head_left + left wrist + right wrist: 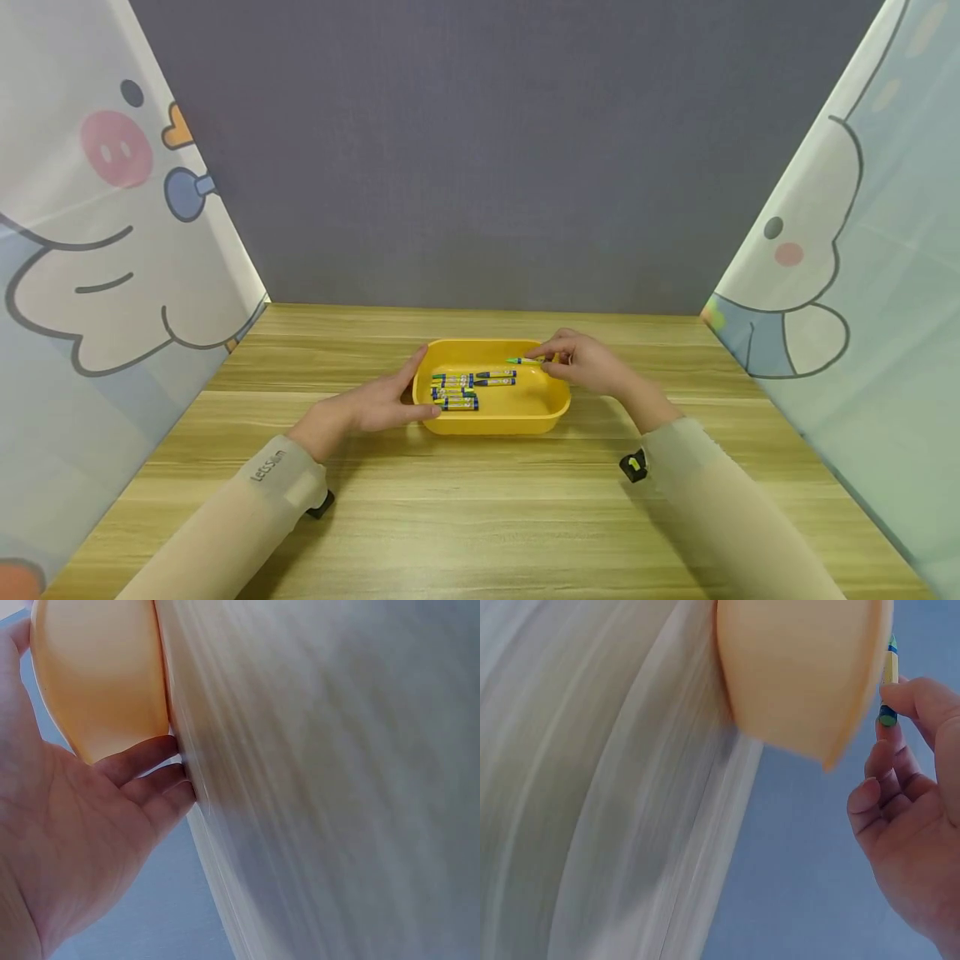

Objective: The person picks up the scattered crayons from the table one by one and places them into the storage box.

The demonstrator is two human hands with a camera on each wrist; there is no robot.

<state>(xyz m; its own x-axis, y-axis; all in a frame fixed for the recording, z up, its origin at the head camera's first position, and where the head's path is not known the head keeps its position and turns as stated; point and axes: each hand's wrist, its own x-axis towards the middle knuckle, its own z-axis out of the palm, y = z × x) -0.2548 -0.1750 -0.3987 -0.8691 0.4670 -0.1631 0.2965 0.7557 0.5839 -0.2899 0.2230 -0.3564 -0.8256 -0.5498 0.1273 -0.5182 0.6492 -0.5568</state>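
A yellow plastic tray (495,425) sits on the table, crosswise in front of the person. My left hand (372,404) grips its left end, thumb over the near rim; in the left wrist view its fingers (154,780) lie against the outer wall. Thumb and fingers of my right hand (592,364) pinch a green crayon (890,671) by its blunt end, above the tray's right part, tip pointing left. Several wrapped crayons (453,392) lie in a column at the tray's left, and two dark blue-tipped crayons (497,378) lie beside them toward the middle.
The wood-grain table (480,517) runs back to a dark grey panel (480,167). Cartoon-printed cloths (112,250) hang at both sides. A small black device (633,465) is at the right cuff.
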